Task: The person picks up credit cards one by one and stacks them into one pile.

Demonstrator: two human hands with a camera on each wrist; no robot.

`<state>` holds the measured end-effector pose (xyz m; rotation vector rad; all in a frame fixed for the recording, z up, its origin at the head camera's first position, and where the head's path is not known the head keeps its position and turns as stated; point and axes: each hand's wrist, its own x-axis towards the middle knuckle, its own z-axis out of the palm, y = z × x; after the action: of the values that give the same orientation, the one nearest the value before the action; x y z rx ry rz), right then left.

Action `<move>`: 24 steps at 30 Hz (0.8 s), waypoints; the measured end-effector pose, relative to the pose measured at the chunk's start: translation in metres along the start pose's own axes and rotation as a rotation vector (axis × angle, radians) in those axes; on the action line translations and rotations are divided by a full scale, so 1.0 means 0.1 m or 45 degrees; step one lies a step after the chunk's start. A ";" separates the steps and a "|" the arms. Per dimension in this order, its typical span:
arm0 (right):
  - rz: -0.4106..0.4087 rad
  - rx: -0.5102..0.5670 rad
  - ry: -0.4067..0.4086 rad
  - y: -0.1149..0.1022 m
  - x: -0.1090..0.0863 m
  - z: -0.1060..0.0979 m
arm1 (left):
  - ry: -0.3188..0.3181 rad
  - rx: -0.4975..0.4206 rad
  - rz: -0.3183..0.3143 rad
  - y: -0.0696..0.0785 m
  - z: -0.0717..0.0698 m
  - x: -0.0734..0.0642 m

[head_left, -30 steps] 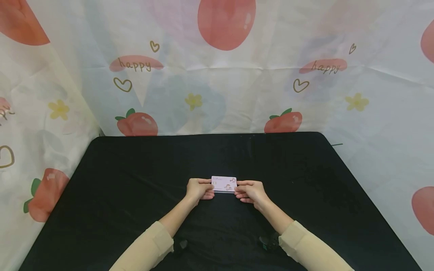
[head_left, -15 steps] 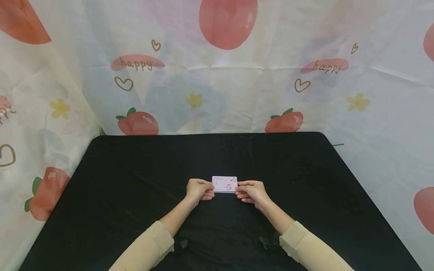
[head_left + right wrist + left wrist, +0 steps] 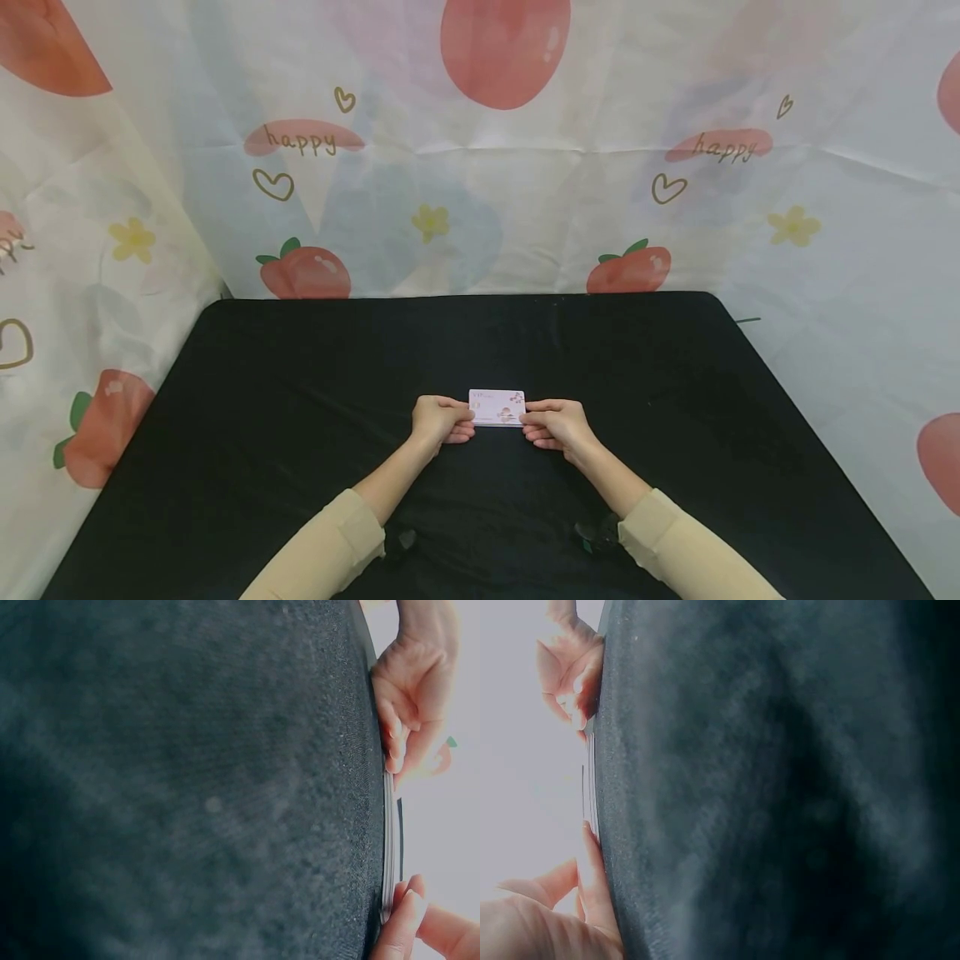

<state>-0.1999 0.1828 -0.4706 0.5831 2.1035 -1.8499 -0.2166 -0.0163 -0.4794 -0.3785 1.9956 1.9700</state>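
A pale pink card printed with "VIP" and small flowers lies on top of a thin stack of cards at the middle of the black table. My left hand pinches its left end between thumb and fingers. At the right end my right hand grips in the same way. Edge-on in the right wrist view, the stack of cards rests on the cloth, and a thin dark edge stands slightly apart above it. The left wrist view shows the stack between both hands too. Fingertips under the cards are partly hidden.
Black cloth covers the table. Behind it and along the sides hangs a pale curtain with fruit, flowers, hearts and "happy" lettering. Small dark devices sit by the wrists, below the cream sleeves.
Both hands keep their hold on the cards, nearly still. The card and right hand sit a touch further right than a second ago, as the whole view shifts slightly.
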 end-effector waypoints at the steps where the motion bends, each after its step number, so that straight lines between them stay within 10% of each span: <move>1: -0.001 0.000 0.000 0.00 0.00 0.00 | 0.000 -0.001 0.000 0.00 0.00 0.00; 24: 0.065 -0.165 -0.186 -0.06 0.08 -0.18 | -0.104 0.070 -0.178 0.07 -0.16 0.07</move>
<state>-0.2085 0.2009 -0.4669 0.4520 2.0737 -1.6606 -0.2258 -0.0321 -0.4757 -0.4060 1.9135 1.8134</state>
